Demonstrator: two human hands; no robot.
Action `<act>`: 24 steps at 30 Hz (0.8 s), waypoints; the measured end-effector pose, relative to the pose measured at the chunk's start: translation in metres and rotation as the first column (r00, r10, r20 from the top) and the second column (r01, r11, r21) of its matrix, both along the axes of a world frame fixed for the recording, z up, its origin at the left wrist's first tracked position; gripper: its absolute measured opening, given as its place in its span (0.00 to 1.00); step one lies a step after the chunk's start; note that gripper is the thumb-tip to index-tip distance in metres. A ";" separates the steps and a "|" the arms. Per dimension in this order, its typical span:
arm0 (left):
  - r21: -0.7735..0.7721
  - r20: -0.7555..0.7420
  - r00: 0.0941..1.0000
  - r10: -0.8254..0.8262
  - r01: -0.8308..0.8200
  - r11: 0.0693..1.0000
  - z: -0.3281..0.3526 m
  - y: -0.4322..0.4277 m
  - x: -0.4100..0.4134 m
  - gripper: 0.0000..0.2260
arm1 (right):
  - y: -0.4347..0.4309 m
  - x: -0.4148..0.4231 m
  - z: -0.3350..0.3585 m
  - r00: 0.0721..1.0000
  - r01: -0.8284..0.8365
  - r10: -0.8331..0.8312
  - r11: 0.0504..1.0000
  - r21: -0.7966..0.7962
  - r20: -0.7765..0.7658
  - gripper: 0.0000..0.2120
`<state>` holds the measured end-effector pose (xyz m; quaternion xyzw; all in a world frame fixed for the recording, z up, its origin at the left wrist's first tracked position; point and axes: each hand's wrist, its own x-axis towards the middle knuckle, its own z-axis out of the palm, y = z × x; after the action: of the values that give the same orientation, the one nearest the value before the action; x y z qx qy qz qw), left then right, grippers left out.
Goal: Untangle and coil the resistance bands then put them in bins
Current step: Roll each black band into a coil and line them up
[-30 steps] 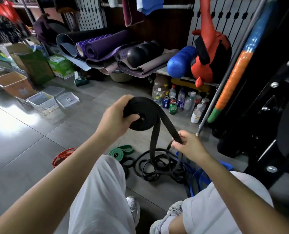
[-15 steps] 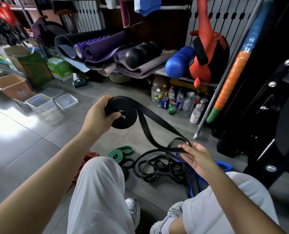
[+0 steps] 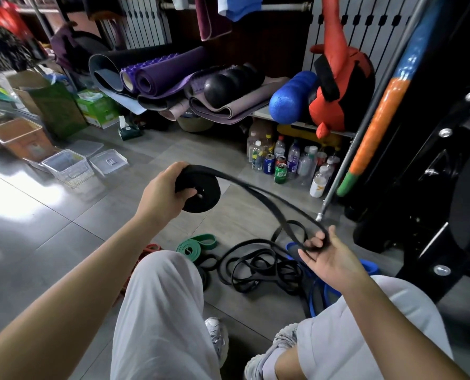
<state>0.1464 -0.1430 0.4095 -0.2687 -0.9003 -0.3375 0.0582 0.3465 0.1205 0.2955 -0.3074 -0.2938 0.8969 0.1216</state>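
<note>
Head view shows the left hand (image 3: 162, 193) gripping the coil (image 3: 203, 194) of the black band (image 3: 247, 186) in the air and the right hand (image 3: 329, 259) curled round its loose loop (image 3: 321, 231), which seems soft, light and springy, so hold it flat.

Grey tiled floor (image 3: 63, 229): green band (image 3: 198, 244) at centre, tangled black bands (image 3: 255, 270) just right of it, blue band (image 3: 314, 297) further right, clear bins (image 3: 66, 167) at left, bottles (image 3: 291, 163) upper right
</note>
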 end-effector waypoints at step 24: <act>-0.313 0.016 0.932 -0.363 0.349 0.883 -0.007 0.036 0.059 0.22 | -0.051 -0.049 0.065 0.912 -0.320 0.359 0.318 0.893 0.198 0.16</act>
<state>0.2056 -0.1067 0.4022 -0.4423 -0.8760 -0.1906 -0.0282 0.2973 0.0690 0.3602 -0.1053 -0.7896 0.5987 0.0841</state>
